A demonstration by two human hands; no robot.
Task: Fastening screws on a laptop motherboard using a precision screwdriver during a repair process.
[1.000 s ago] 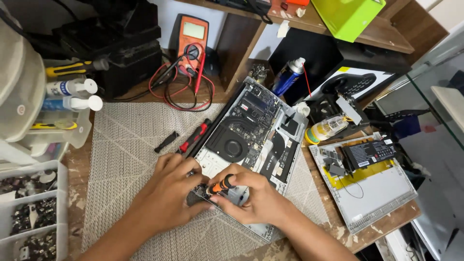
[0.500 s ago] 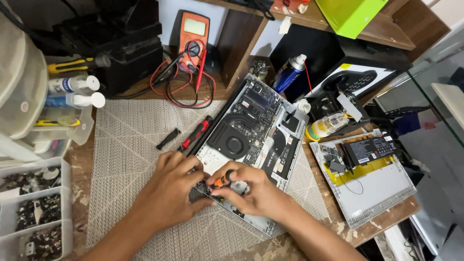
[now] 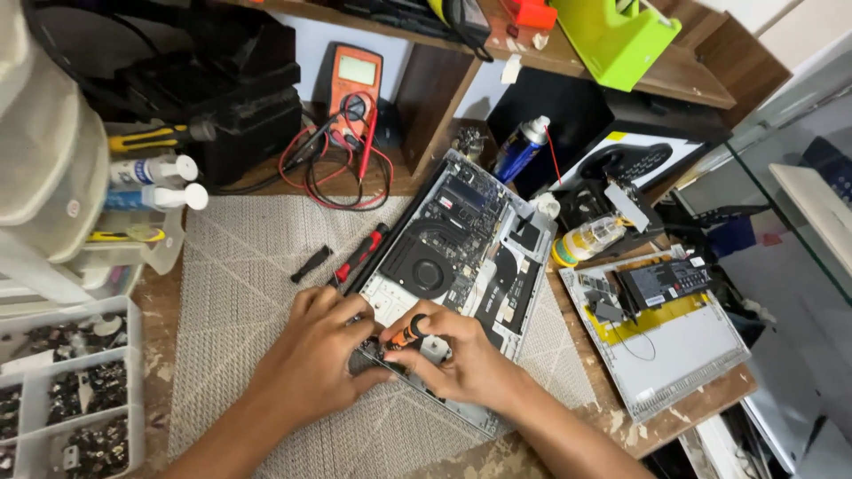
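A grey woven mat (image 3: 240, 293) covers most of the wooden workbench (image 3: 612, 417). On the mat, tilted, lies an opened laptop (image 3: 461, 257) with its bottom cover off, so the round fan (image 3: 429, 269) and the boards are visible. To the right of it rests a removed grey laptop cover (image 3: 683, 355) with a black battery (image 3: 664, 282) on top. At the far left stands a clear parts organizer (image 3: 62, 399) filled with small screws. An orange multimeter (image 3: 352, 82) leans at the back.

The left hand (image 3: 315, 355) is pressed flat on the near corner of the laptop, fingers bent and close together. The right hand (image 3: 461, 359) pinches a small orange-and-black screwdriver (image 3: 406, 333), which points down into the same corner, just beside the left fingertips. A red-and-black screwdriver (image 3: 359, 255) lies on the mat by the laptop's left edge.
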